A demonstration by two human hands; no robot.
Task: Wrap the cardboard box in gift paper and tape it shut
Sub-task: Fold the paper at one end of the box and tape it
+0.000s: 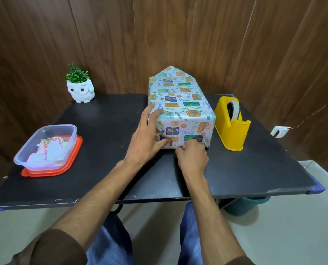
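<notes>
At centre of the table (102,150), the box (180,100) sat with its long axis running straight away from the person, near end facing both hands. Left hand (146,138) lay spread over the near-left corner, pressing the paper (189,129) flat. Right hand (192,159) was curled, pinching the flap at the near end's bottom edge. Dispenser (232,129) stood just right of the box, so the right hand was nearer for tape. Far flap (171,72) stuck up, likely untaped.
</notes>
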